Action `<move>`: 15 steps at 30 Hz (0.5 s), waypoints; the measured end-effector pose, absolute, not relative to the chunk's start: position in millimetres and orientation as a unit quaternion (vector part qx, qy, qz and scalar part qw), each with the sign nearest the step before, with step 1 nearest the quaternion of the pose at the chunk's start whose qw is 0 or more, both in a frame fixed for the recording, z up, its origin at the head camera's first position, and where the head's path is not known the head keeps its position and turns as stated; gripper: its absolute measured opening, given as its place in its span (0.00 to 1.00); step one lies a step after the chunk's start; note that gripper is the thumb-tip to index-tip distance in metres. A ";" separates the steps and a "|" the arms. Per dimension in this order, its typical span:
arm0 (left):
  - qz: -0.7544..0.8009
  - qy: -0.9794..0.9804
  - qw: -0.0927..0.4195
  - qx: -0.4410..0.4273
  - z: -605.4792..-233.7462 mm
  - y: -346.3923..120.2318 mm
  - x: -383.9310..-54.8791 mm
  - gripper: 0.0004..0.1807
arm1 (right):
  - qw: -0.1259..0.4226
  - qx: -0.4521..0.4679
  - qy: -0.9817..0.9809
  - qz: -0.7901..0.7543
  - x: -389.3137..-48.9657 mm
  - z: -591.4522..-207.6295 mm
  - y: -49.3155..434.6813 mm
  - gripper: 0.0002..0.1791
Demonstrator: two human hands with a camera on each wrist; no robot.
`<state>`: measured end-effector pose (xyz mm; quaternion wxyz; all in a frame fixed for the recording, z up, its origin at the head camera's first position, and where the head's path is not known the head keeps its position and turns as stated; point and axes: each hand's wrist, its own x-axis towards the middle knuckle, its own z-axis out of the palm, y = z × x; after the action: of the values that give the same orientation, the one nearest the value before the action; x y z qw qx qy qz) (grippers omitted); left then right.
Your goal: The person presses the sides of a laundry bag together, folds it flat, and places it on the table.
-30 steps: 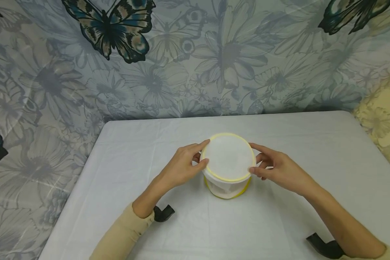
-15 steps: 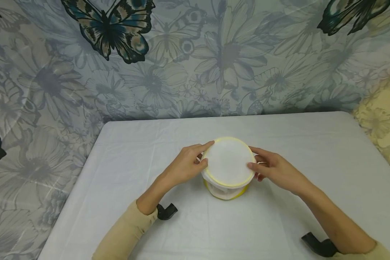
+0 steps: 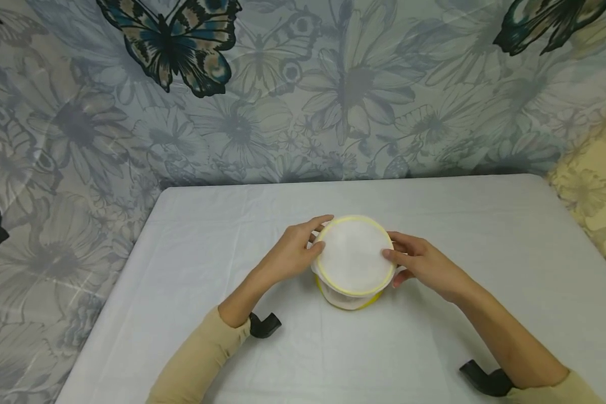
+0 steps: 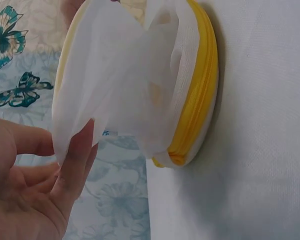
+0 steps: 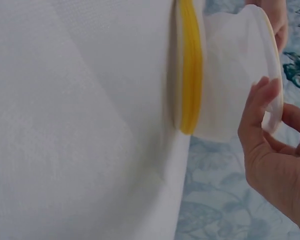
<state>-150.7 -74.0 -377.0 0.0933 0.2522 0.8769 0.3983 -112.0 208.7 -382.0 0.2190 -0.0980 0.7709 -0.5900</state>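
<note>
A round white mesh laundry bag (image 3: 356,255) with a pale yellow-edged top stands on the white-covered table. Its lower band carries a yellow zipper (image 4: 195,85), which rests close against the cloth in both wrist views. Thin, translucent mesh wall (image 5: 222,75) spans the space between top and base, creased in the left wrist view. My left hand (image 3: 295,249) grips the left side of the top rim, thumb on top and fingers beneath. On the opposite side, my right hand (image 3: 429,264) pinches the rim with its thumb over the edge. The top leans toward me, covering most of the base.
White cloth covers the table (image 3: 207,224). Behind it hangs a grey-blue floral fabric backdrop (image 3: 358,84) with butterfly prints, and yellowish patterned fabric (image 3: 591,185) is at the right. Black curved pieces stick out at the left wrist (image 3: 266,325) and right wrist (image 3: 487,379).
The bag's top has come down and toward me, so less of its front side shows. Both hands moved with it, the left slightly rightward and the right slightly leftward.
</note>
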 end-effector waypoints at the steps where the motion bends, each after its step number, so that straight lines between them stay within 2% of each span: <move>1: 0.399 0.880 0.093 0.240 -377.6 -73.3 -150.8 0.31 | 0.222 -0.092 0.769 -0.592 -111.9 -382.5 208.7 0.35; 5: 0.395 0.894 0.076 0.198 -379.6 -71.6 -149.8 0.30 | 0.234 -0.071 0.759 -0.603 -111.6 -385.9 208.0 0.35; 10: 0.377 0.910 0.045 0.167 -380.0 -74.0 -143.5 0.23 | 0.241 -0.059 0.750 -0.614 -110.0 -391.1 207.0 0.32; 15: 0.437 0.885 0.064 0.144 -377.8 -77.7 -138.5 0.18 | 0.239 -0.059 0.743 -0.623 -108.1 -393.7 207.6 0.30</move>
<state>-138.5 -77.7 -377.8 0.0643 0.1445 0.8854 0.4371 -108.1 207.6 -393.7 0.2387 -0.0591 0.7427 -0.6228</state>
